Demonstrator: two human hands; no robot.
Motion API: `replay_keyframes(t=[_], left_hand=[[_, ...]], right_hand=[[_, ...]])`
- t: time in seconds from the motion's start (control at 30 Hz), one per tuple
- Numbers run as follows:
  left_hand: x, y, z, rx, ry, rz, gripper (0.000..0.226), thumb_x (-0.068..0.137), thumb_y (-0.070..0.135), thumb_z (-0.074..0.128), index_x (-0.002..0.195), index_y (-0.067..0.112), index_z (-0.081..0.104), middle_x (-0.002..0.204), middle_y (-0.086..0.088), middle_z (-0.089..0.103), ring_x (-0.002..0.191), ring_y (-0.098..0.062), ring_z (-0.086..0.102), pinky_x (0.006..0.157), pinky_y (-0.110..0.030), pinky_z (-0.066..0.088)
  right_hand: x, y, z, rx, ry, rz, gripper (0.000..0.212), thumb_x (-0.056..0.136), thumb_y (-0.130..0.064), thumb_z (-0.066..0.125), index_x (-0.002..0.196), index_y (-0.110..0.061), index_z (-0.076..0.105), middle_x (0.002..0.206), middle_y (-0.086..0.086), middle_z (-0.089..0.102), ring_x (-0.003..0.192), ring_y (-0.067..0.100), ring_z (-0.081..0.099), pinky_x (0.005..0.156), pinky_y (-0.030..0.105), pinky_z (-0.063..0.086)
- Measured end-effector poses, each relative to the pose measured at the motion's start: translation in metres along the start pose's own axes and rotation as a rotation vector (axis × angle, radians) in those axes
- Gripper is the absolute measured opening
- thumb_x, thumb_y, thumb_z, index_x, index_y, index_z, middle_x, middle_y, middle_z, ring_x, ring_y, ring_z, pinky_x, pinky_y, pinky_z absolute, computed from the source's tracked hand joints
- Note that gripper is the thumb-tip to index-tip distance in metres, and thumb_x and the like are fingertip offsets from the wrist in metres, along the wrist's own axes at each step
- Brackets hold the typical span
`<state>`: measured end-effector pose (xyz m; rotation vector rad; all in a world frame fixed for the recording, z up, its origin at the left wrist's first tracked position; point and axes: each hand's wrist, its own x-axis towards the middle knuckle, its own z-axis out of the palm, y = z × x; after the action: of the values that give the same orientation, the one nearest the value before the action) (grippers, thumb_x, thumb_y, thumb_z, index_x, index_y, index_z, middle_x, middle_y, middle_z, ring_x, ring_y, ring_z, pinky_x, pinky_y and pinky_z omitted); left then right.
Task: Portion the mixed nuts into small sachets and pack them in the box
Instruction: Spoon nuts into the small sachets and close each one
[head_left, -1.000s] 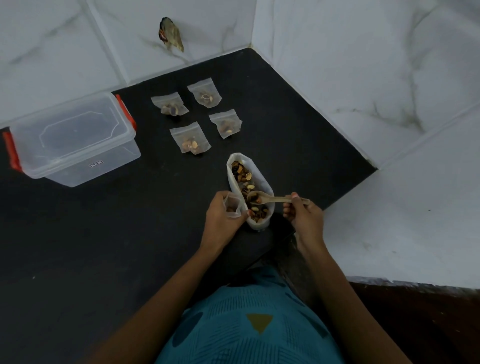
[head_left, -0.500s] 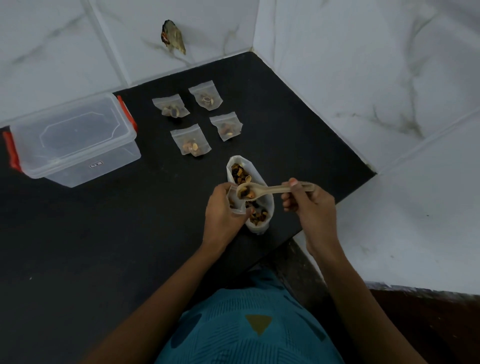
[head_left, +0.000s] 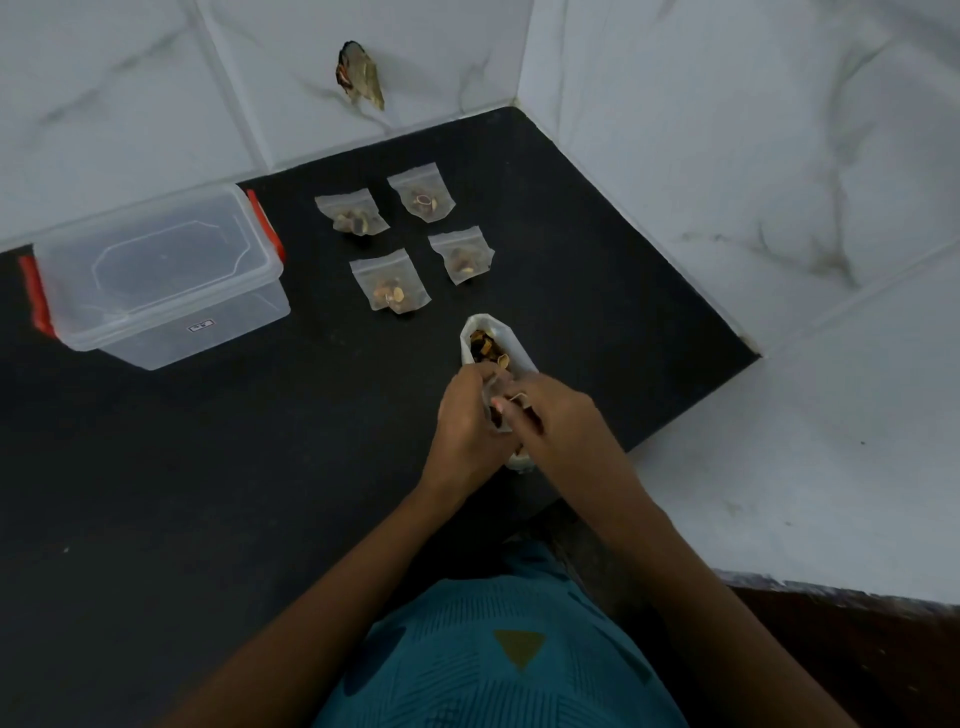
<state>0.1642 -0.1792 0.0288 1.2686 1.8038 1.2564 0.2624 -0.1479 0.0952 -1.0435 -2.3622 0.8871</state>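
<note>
An open white bag of mixed nuts (head_left: 491, 338) lies on the black counter (head_left: 208, 467), just behind my hands. My left hand (head_left: 465, 426) grips a small clear sachet (head_left: 492, 402) by its mouth. My right hand (head_left: 561, 421) presses in from the right and holds the wooden spoon (head_left: 518, 398). Only the spoon's tan tip shows, at the sachet's mouth. Several filled sachets lie further back: (head_left: 353, 215), (head_left: 422, 193), (head_left: 462, 255), (head_left: 390, 287). A clear plastic box (head_left: 176, 332) with red clips stands at the left, its lid on.
White marbled tile walls close the counter at the back and right. A brownish thing (head_left: 361, 75) is stuck on the back wall. The counter's edge runs just below my hands, above my teal shirt (head_left: 493, 665).
My right hand lifted the loaded spoon out of the nut bag and swung it left to the sachet in my left hand. Both hands are now together, hiding most of the spoon.
</note>
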Motion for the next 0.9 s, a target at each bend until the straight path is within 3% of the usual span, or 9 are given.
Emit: replay_keyframes(t=[0.1, 0.23, 0.33, 0.43, 0.53, 0.63, 0.8, 0.9], left_hand=[[0.001, 0.004, -0.002, -0.111, -0.001, -0.065, 0.044, 0.077, 0.011, 0.072, 0.106, 0.021, 0.041, 0.099, 0.014, 0.046, 0.091, -0.003, 0.052, 0.076, -0.007, 0.043], [0.005, -0.001, -0.005, -0.165, 0.038, -0.071, 0.051, 0.072, 0.015, 0.077, 0.108, 0.022, 0.041, 0.105, 0.005, 0.052, 0.096, -0.006, 0.053, 0.079, -0.013, 0.045], [0.005, -0.007, -0.003, -0.163, 0.021, -0.089, 0.053, 0.072, 0.010, 0.076, 0.110, 0.022, 0.042, 0.110, 0.005, 0.051, 0.101, -0.007, 0.053, 0.083, -0.015, 0.046], [0.004, -0.009, -0.003, -0.174, 0.014, -0.104, 0.053, 0.072, 0.004, 0.074, 0.109, 0.023, 0.042, 0.106, 0.014, 0.048, 0.100, -0.002, 0.051, 0.081, -0.008, 0.044], [0.006, -0.012, -0.005, -0.178, 0.027, -0.114, 0.051, 0.073, 0.001, 0.072, 0.111, 0.020, 0.043, 0.105, 0.014, 0.048, 0.098, 0.003, 0.051, 0.079, -0.004, 0.042], [0.005, -0.017, -0.008, -0.173, 0.029, -0.138, 0.050, 0.074, 0.000, 0.071, 0.111, 0.019, 0.043, 0.103, 0.016, 0.047, 0.095, 0.008, 0.049, 0.076, -0.002, 0.040], [-0.004, -0.035, -0.006, -0.147, 0.011, -0.207, 0.049, 0.074, 0.006, 0.074, 0.109, 0.022, 0.043, 0.107, 0.008, 0.052, 0.100, -0.003, 0.052, 0.085, -0.015, 0.046], [-0.009, -0.043, -0.001, -0.117, 0.012, -0.253, 0.049, 0.071, 0.013, 0.078, 0.105, 0.022, 0.043, 0.105, 0.000, 0.054, 0.095, -0.006, 0.054, 0.079, -0.019, 0.048]], right_hand=[[-0.003, 0.003, -0.001, -0.106, 0.009, -0.147, 0.029, 0.089, -0.019, 0.046, 0.095, 0.003, 0.065, 0.090, 0.016, 0.067, 0.080, 0.017, 0.061, 0.072, 0.020, 0.042], [-0.012, 0.013, -0.008, -0.065, 0.212, -0.218, 0.026, 0.086, -0.016, 0.048, 0.094, 0.001, 0.065, 0.088, 0.012, 0.067, 0.083, 0.013, 0.062, 0.079, 0.023, 0.047], [-0.013, 0.016, -0.011, 0.046, 0.285, -0.164, 0.025, 0.087, -0.016, 0.050, 0.095, 0.002, 0.065, 0.088, 0.006, 0.064, 0.086, 0.000, 0.056, 0.077, 0.009, 0.046], [-0.015, 0.018, -0.009, 0.129, 0.319, -0.081, 0.024, 0.088, -0.020, 0.048, 0.096, -0.003, 0.064, 0.087, -0.009, 0.059, 0.082, -0.012, 0.055, 0.072, 0.003, 0.043], [-0.016, 0.020, -0.017, 0.247, 0.402, 0.047, 0.017, 0.089, -0.021, 0.047, 0.095, -0.012, 0.061, 0.078, -0.016, 0.057, 0.071, -0.011, 0.057, 0.064, 0.004, 0.044], [-0.014, 0.028, -0.026, 0.368, 0.487, 0.224, 0.012, 0.092, -0.012, 0.050, 0.093, -0.011, 0.061, 0.072, -0.007, 0.059, 0.064, -0.004, 0.057, 0.061, 0.008, 0.045], [-0.019, 0.049, -0.014, 0.147, 0.339, 0.270, 0.012, 0.091, -0.007, 0.050, 0.092, -0.009, 0.062, 0.072, -0.007, 0.057, 0.062, -0.002, 0.054, 0.063, 0.006, 0.044], [-0.024, 0.056, 0.005, 0.048, 0.243, 0.265, 0.013, 0.090, -0.004, 0.052, 0.094, 0.002, 0.063, 0.082, 0.007, 0.061, 0.069, -0.002, 0.050, 0.066, 0.005, 0.042]])
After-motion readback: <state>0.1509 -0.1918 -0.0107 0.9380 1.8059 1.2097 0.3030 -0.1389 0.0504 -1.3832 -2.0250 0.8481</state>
